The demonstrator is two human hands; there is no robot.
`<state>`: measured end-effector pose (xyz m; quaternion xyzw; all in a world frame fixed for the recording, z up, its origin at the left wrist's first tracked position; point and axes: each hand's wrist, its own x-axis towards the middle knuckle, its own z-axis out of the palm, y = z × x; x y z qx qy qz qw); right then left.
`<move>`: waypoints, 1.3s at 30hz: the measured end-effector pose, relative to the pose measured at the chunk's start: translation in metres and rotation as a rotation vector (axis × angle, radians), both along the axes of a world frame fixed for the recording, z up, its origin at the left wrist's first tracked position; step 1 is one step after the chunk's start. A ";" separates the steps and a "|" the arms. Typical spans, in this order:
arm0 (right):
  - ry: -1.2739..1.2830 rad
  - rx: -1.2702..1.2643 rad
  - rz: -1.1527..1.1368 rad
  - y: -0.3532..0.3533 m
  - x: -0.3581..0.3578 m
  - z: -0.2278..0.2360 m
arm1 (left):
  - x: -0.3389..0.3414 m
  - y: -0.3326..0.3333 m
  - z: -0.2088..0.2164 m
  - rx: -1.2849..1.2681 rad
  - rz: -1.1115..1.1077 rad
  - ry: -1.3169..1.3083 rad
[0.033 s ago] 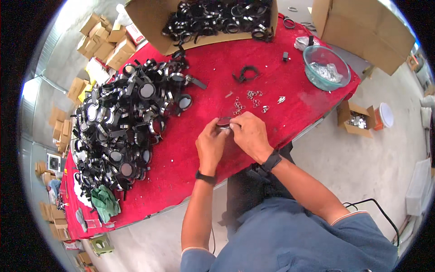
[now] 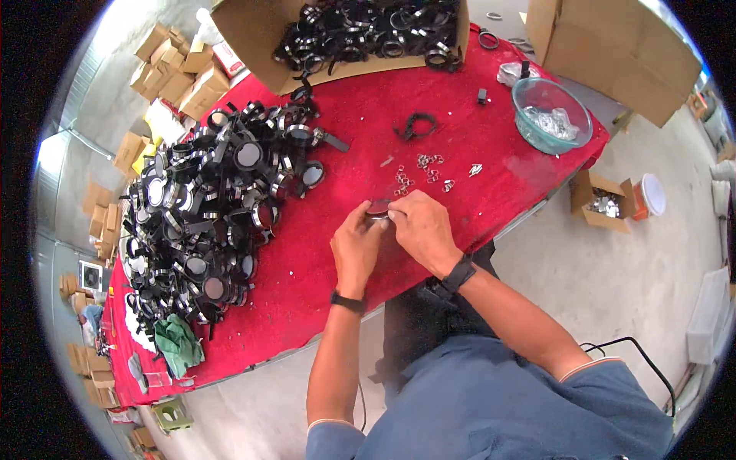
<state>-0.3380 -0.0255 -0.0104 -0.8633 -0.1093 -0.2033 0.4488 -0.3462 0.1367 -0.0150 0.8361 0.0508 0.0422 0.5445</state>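
A round watch (image 2: 378,207) with a dark reddish face and a metallic rim is held just above the red cloth, near the table's front edge. My left hand (image 2: 356,249) grips its left side between thumb and fingers. On the right side, my right hand (image 2: 425,230) pinches the rim, its fingertips close to the left thumb. Whether a strap hangs from this watch is hidden by the hands. Just beyond them lie several small metal loops (image 2: 404,181). Farther off rests a black strap curled into a ring (image 2: 419,125).
A large heap of black-strapped watches (image 2: 195,222) covers the table's left side. At the back stands a cardboard box (image 2: 257,46) of similar watches. A translucent bowl (image 2: 525,136) with clear plastic bits sits at right. Below it, a small carton (image 2: 609,223) and white bucket (image 2: 653,195) stand on the floor.
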 end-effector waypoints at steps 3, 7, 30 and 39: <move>0.000 -0.023 0.033 -0.003 -0.001 0.003 | -0.002 0.001 -0.005 0.017 0.012 -0.025; -0.061 -0.099 0.088 -0.008 -0.002 0.005 | -0.005 -0.002 0.002 0.150 -0.005 -0.086; 0.429 0.074 0.004 0.013 0.030 -0.020 | -0.033 0.018 0.016 0.483 -0.234 -0.264; 0.579 0.355 0.084 -0.105 0.059 0.007 | -0.031 0.006 0.024 0.502 -0.235 -0.248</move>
